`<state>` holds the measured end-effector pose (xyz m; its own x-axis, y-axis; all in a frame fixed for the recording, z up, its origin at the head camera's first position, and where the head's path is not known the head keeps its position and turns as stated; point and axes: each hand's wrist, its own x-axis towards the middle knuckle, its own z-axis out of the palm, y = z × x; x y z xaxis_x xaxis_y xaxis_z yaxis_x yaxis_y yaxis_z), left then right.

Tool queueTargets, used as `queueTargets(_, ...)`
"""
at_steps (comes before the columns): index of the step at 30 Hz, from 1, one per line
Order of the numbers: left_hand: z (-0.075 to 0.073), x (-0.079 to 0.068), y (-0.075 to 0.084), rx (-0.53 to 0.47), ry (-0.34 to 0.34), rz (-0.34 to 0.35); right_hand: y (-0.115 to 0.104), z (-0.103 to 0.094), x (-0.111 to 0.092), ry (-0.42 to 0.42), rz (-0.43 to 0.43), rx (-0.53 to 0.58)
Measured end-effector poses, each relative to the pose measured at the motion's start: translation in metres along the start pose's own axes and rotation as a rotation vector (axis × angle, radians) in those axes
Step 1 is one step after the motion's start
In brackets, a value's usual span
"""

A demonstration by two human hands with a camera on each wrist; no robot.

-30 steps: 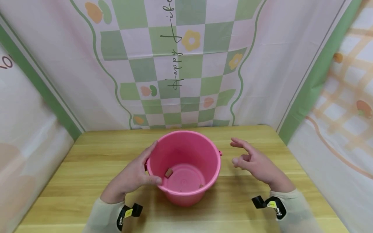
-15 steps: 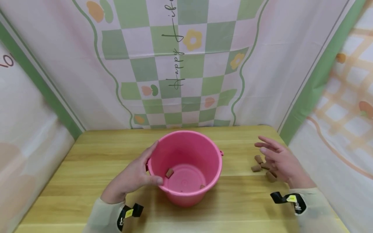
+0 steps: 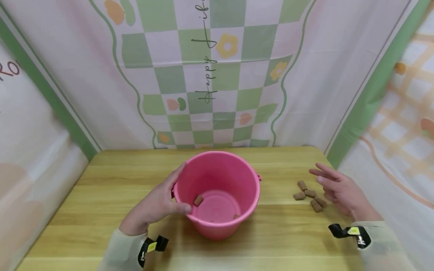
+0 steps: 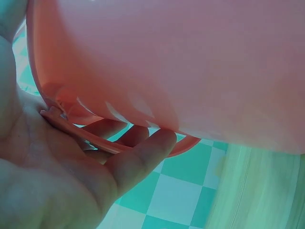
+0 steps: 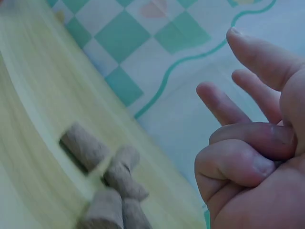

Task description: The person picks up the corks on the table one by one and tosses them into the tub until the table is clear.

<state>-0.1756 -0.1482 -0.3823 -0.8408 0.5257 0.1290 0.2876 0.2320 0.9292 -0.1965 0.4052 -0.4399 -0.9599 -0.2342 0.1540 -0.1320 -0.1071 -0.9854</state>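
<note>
Got a pink bucket (image 3: 217, 231) standing upright on the table (image 3: 271, 237), gripped by the left hand (image 3: 154, 205) at its left side. Hooking a thumb over the near-left rim, with fingers laid against the outer wall. Going by the left wrist view, hanging right next to those fingers: the handle (image 4: 78, 132).

Can spot one cork (image 3: 198, 200) inside, lying left of center at the bottom, plus a brown sliver (image 3: 236, 216) mostly hidden by the near rim.

Over to the right hand (image 3: 346, 192): held fairly wide and loose just right of five corks (image 3: 310, 194), bunched on the table, with thumb and two fingers stretched out and two more curled toward the palm. Well apart from the bucket on that side, with the corks in between. Hanging behind the table: a green-checked cloth (image 3: 223, 86).
</note>
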Motion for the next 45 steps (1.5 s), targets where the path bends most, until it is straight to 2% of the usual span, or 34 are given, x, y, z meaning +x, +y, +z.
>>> queueTargets(7, 0.000, 0.002, 0.001, -0.019, -0.003, 0.002, 0.005, -0.020, -0.008, 0.013, 0.073, -0.056)
queueTargets(13, 0.001, 0.003, 0.004, -0.046, -0.003, -0.021, 0.014, -0.033, -0.023, 0.063, 0.246, -0.099)
queueTargets(18, 0.002, 0.004, 0.005, -0.043, -0.006, -0.014, 0.021, -0.040, -0.035, 0.082, 0.342, -0.042)
queueTargets(22, 0.001, 0.004, 0.004, -0.050, -0.011, -0.001, 0.025, -0.045, -0.041, 0.080, 0.363, 0.000)
queueTargets(30, 0.001, 0.002, 0.003, -0.036, 0.002, -0.012, 0.024, -0.043, -0.043, 0.078, 0.416, -0.156)
queueTargets(38, 0.001, 0.001, 0.002, -0.022, 0.015, -0.027, 0.024, -0.036, -0.040, 0.093, 0.491, -0.156)
queueTargets(45, 0.001, 0.001, 0.001, -0.038, 0.010, -0.007, 0.023, -0.033, -0.040, 0.090, 0.498, -0.178)
